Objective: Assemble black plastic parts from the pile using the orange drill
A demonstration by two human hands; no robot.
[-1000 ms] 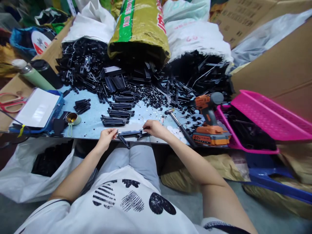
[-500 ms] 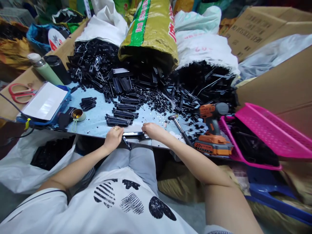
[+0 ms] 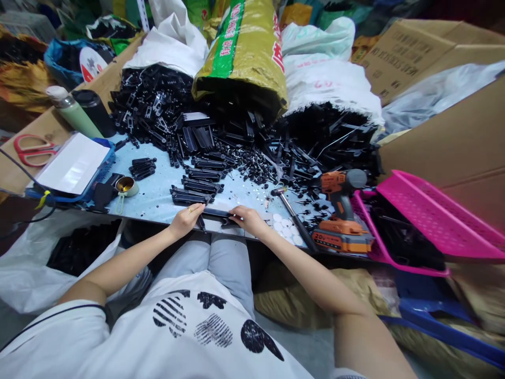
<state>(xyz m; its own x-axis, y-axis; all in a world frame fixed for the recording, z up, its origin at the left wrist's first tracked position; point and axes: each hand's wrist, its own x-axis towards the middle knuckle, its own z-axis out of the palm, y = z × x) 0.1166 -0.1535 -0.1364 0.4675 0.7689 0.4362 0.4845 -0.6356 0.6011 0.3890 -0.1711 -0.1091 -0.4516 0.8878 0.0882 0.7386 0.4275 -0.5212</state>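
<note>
Black plastic strip (image 3: 216, 213) | between both hands | left fingers (image 3: 196, 210) pinch one end | right fingers (image 3: 236, 212) the other

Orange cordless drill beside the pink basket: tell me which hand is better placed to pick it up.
Right hand, probably. The orange cordless drill stands on its side of the table; the left hand would have to cross over.
</note>
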